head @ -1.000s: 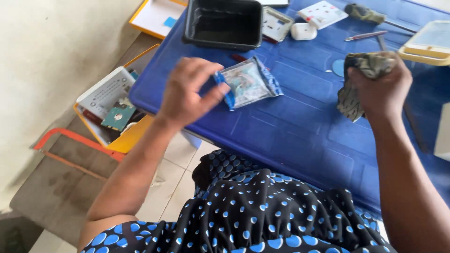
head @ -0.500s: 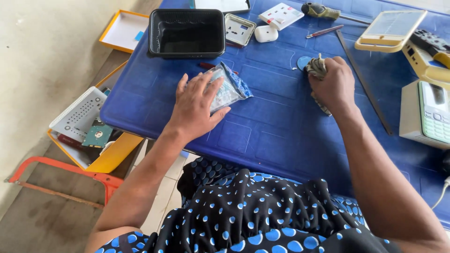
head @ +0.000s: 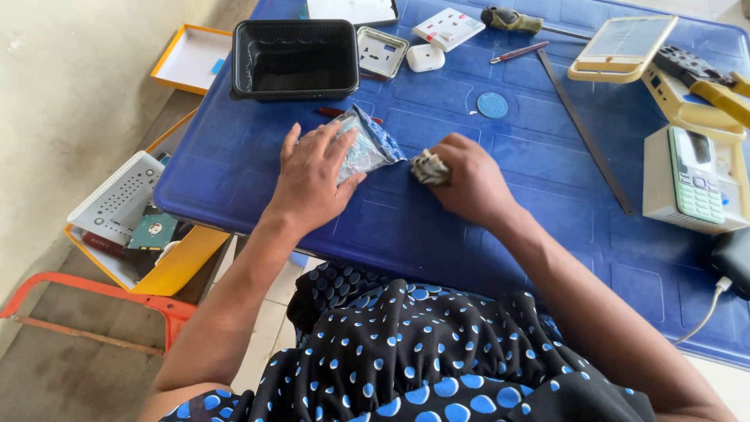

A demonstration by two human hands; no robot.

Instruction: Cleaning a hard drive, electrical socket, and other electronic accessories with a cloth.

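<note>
Left hand [head: 312,180] lies flat, fingers spread, pressing a crinkled clear-and-blue plastic packet [head: 367,144] onto the blue plastic table [head: 484,227]; right hand [head: 469,184] clenches a crumpled grey cloth [head: 428,168] just beside it.

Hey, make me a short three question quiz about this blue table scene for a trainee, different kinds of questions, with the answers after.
1. True or false: the left hand rests flat on the clear blue-edged packet.
2. What does the right hand grip: A a screwdriver, B a crumpled cloth, C a phone?
3. Fill in: the black tray sits on the ___ table.

Key: 1 true; 2 B; 3 blue.
</note>
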